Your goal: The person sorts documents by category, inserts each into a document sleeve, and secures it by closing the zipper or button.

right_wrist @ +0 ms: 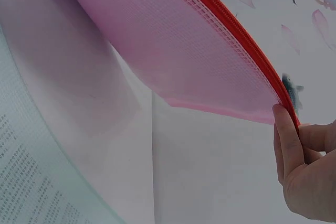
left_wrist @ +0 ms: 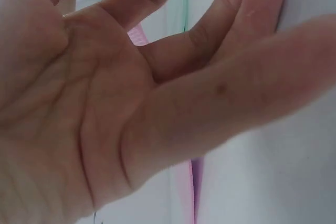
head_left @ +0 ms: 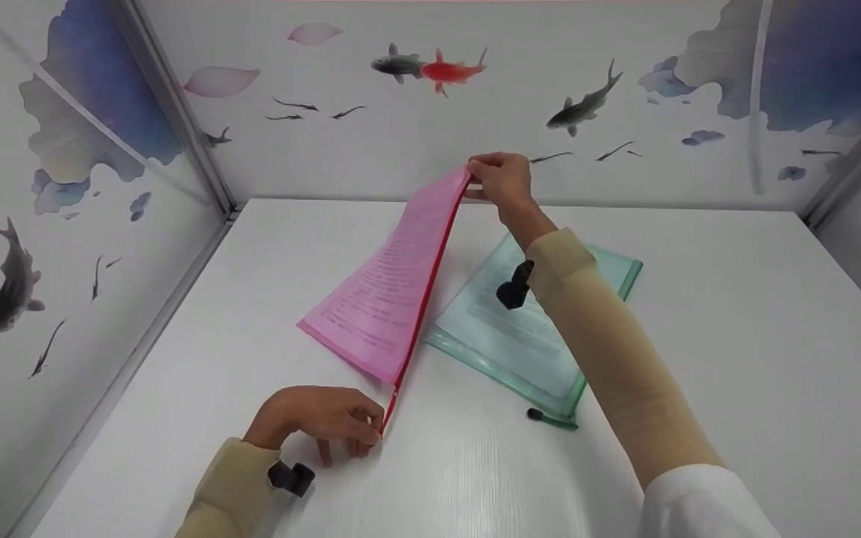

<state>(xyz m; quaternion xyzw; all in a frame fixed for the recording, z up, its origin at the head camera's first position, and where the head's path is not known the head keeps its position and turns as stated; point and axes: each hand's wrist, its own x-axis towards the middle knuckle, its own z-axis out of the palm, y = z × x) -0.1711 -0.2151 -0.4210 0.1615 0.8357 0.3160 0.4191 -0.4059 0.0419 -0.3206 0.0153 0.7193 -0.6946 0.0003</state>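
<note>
A pink mesh zip pouch [head_left: 389, 288] with a red zipper edge and a printed sheet inside stands tilted above the white table [head_left: 737, 336]. My right hand [head_left: 501, 179] pinches its far upper corner and holds it raised; the right wrist view shows the pouch [right_wrist: 189, 56] with my thumb [right_wrist: 286, 140] on the red edge. My left hand [head_left: 326, 415] grips the near lower corner at the zipper's end, close to the table. In the left wrist view my palm [left_wrist: 79, 108] fills the frame, with a strip of pink pouch [left_wrist: 186, 182] below it.
A green translucent zip pouch [head_left: 528, 336] holding a printed sheet lies flat on the table under my right forearm, its zipper pull [head_left: 550, 418] near the front. Walls with fish pictures close in the left, back and right sides.
</note>
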